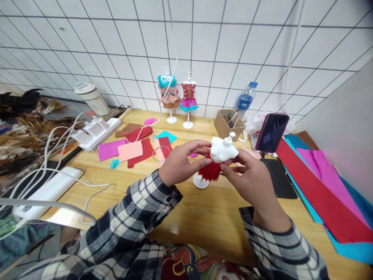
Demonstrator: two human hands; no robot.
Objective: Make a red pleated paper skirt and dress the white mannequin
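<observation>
Between my two hands a small white dress form (223, 151) leans over its round white base (201, 181). Pleated red paper (210, 169) wraps its lower part like a skirt. My left hand (185, 161) pinches the paper at the form's left side, thumb in front and fingers behind. On the other side, my right hand (252, 177) holds the red skirt at the waist between thumb and fingers. The back of the form is hidden.
Two dressed forms (189, 95) stand by the tiled wall. Coloured paper pieces (130, 151) lie left; long paper sheets (320, 186) lie right. A cardboard box (229, 122), a water bottle (247, 99), a propped phone (272, 133) and a power strip (99, 134) with cables surround the work area.
</observation>
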